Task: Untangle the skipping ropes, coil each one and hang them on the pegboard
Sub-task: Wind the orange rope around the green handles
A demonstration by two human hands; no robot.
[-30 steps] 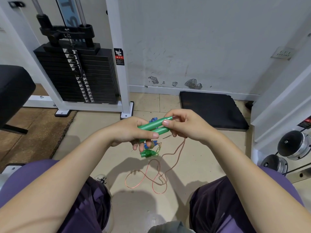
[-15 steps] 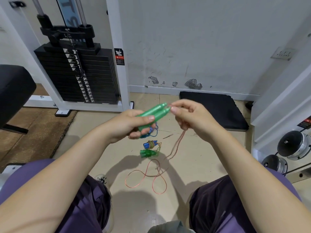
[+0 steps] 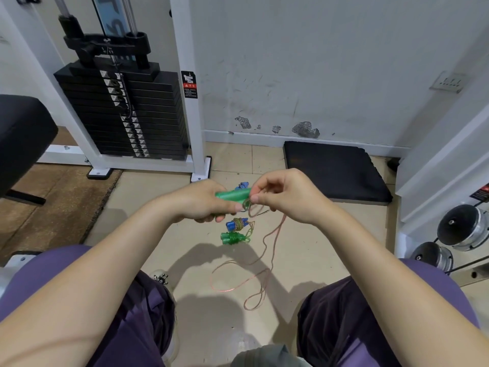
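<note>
Evidently, the green plastic rope handles (image 3: 232, 195) are gripped together in the left hand (image 3: 203, 201) so the thin pink cord (image 3: 275, 234), pinched by the right hand (image 3: 285, 194), can be coiled around them.

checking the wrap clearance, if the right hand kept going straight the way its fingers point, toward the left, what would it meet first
Probably the green handles that the left hand grips: the right hand, pinching the pinkish cord, has its fingertips at the handles' end already. Depth is hard to judge from the head view.

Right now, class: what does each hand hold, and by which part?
The left hand grips the green handles around their middle. The right hand pinches the pinkish cord close to the handles' end.
</note>
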